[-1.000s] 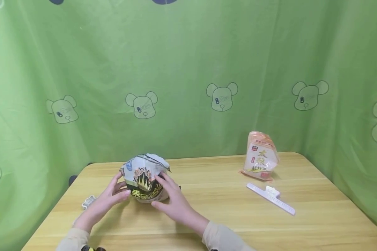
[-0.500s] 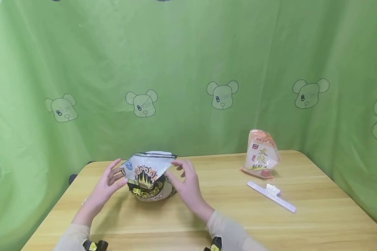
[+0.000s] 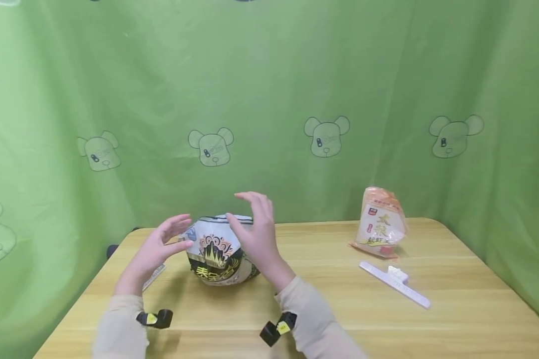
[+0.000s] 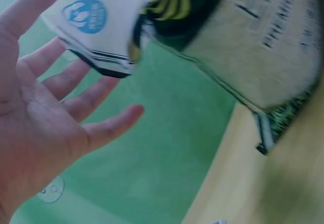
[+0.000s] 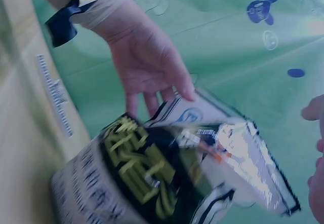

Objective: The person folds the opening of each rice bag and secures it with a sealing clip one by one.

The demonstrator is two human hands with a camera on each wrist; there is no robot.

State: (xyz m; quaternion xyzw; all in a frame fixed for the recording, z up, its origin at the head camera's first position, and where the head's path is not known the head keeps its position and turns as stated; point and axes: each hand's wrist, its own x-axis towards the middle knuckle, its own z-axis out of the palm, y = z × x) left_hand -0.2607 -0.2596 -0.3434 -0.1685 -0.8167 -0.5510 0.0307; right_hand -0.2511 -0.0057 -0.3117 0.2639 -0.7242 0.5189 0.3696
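Observation:
A black-and-white printed plastic food bag (image 3: 222, 269) stands on the left half of the table, its pale upper part folded toward the front. My left hand (image 3: 159, 244) is beside its upper left corner, fingers spread in a loose curve; the left wrist view shows the palm (image 4: 40, 107) bare, fingertips overlapping the white corner. By the upper right corner my right hand (image 3: 260, 237) is raised, thumb in front of the bag's top edge and fingers above it. In the right wrist view, that hand's thumb (image 5: 185, 84) lies near the corner, the other fingertips partly hidden behind the bag.
An orange-and-white food bag (image 3: 379, 224) stands at the back right. In front of it lies a long white sealing clip (image 3: 395, 284). A similar white strip (image 3: 154, 276) shows partly behind my left wrist. A green curtain (image 3: 269, 99) surrounds the table (image 3: 341, 319).
Both hands have come away from the bag's sides and risen to its upper corners. The bag's crumpled top has spread out wider and flatter. The head view has shifted slightly.

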